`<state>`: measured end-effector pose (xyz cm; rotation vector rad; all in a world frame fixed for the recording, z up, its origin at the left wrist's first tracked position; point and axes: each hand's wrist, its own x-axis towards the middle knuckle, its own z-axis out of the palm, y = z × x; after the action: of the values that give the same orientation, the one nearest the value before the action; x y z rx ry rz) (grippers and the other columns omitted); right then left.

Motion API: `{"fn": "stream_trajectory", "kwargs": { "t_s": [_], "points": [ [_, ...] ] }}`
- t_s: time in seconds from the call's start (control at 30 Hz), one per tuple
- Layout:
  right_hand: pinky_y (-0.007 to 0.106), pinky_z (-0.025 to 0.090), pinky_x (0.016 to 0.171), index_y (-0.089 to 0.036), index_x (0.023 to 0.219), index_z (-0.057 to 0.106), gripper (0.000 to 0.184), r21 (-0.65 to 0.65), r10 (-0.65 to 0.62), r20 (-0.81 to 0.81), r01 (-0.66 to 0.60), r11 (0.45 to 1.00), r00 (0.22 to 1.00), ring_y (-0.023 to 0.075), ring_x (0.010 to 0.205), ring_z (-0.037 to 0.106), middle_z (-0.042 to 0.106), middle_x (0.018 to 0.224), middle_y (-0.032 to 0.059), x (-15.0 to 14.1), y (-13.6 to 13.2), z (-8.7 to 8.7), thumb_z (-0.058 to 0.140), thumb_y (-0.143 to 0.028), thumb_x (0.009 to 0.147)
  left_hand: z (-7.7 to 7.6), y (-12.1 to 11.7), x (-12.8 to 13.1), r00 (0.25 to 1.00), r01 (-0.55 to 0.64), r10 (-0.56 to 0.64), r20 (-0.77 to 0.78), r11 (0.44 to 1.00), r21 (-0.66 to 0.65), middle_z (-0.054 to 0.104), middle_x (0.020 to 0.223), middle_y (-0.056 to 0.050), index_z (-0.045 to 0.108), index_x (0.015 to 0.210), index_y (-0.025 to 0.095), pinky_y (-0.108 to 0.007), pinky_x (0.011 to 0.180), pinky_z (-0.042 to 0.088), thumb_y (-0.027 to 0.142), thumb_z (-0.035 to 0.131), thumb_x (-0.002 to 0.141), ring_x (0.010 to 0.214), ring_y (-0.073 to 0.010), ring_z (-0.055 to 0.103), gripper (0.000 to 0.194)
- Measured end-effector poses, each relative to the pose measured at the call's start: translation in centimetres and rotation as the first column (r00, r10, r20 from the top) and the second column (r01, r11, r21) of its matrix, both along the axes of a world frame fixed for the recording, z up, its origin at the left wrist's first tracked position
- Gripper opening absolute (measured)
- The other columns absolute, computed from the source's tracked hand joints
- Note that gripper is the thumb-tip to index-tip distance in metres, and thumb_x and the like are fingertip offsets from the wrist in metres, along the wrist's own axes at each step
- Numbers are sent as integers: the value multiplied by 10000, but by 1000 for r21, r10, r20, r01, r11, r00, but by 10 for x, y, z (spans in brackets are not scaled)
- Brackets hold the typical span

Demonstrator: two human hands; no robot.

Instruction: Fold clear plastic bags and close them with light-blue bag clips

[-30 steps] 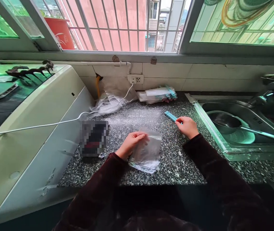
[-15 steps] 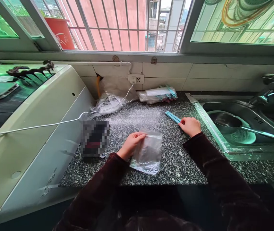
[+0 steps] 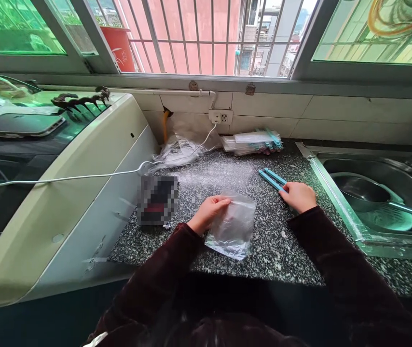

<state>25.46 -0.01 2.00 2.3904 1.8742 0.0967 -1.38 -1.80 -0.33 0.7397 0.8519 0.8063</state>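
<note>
While the left hand (image 3: 209, 214) pinches the top edge of a clear plastic bag (image 3: 233, 229), thumb & fingers closed on the film, the bag hangs off those fingertips to the right and down, its lower end crumpled on the speckled countertop (image 3: 264, 241). Most of the bag lies just right of the L knuckles; only the upper left corner sits betw. the fingers.

Head view, R side: the right hand (image 3: 299, 196) rests on the counter, fingers curled together over the near end of two thin blue strips (image 3: 271, 179). The strips stick out from under the fingertips toward the upper left, flat on the stone, side by side. Whether the fingers actually clamp them or just press on top, can't tell. Bag and strips are apart, w/ bare counter betw. them.

Further back, against the tiled wall, lies a stack of packets (image 3: 253, 141) w/ blue ends, and left of it a heap of crumpled clear plastic (image 3: 180, 149). A white cable (image 3: 93, 176) runs from the wall socket (image 3: 220, 116) across the plastic heap and over a white appliance (image 3: 83, 193) at left, where a phone (image 3: 21, 124) lies on the dark top. A blurred-out dark item (image 3: 157, 200) sits on the counter just left of the L hand. At right, a steel sink (image 3: 336, 193) holds a metal bowl (image 3: 360, 193).
</note>
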Motion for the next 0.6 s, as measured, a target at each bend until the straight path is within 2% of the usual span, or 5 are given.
{"fn": "stream_trajectory", "kwargs": {
  "t_s": [0.2,0.3,0.43,0.6],
  "points": [
    [307,358,656,-181,822,679,254,138,118,-34,-113,984,992,231,831,610,700,862,86,-12,-3,-5,483,-342,801,1,0,1,999,19,-19,-33,1000,15,576,539,11,636,698,99,-230,473,424,321,770,548,450,-76,482,300],
    [305,354,665,-176,780,666,233,230,209,-60,-190,954,976,225,807,592,693,829,80,-17,-6,-9,497,-336,791,0,0,1,999,20,-19,-36,1000,23,576,550,16,639,723,102,-234,488,434,331,770,546,462,-76,485,318],
    [299,351,683,-171,757,645,207,371,379,-89,-322,871,921,207,767,562,677,795,71,-25,-12,-12,509,-323,788,-1,1,1,999,37,-36,-26,999,35,586,573,13,649,781,98,-229,480,423,347,768,544,464,-79,491,364],
    [304,348,687,-175,747,626,200,482,534,-78,-437,760,842,201,748,537,653,756,66,-38,-23,-9,505,-320,812,-4,3,2,999,28,-26,-37,998,56,575,563,19,632,772,106,-225,471,407,364,761,545,451,-78,486,367]
  ]
}}
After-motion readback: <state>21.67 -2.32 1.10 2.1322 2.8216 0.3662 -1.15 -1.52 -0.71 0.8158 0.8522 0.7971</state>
